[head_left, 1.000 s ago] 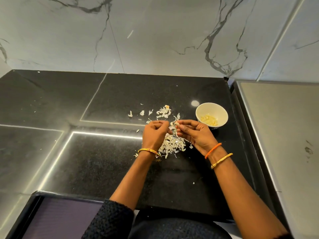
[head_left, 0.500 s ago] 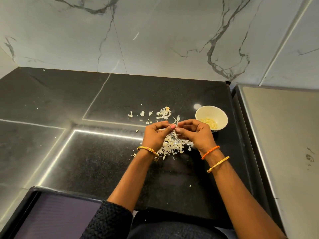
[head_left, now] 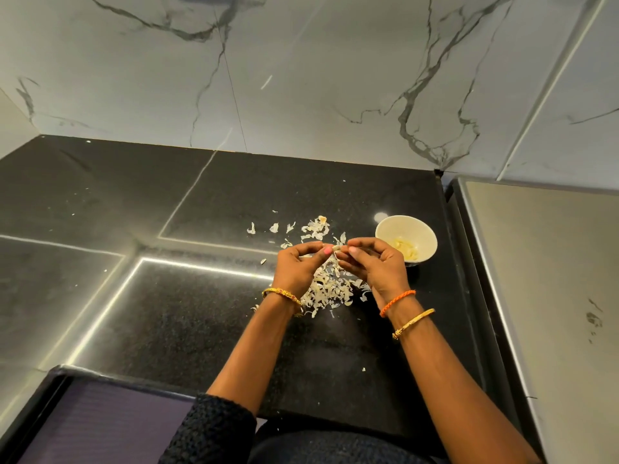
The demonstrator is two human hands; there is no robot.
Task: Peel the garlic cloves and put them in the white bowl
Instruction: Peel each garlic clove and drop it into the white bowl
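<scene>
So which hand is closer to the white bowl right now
The right hand: it sits just beside the white bowl. The left hand is farther off, across the garlic clove both pinch.

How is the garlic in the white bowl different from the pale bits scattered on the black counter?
The garlic in the bowl looks yellowish and chunky; the scattered bits are whitish, thin and flaky. The garlic sits gathered inside the white bowl; the bits lie spread loose over the counter, piled thickest under the hands. Both are pale against the dark stone.
</scene>
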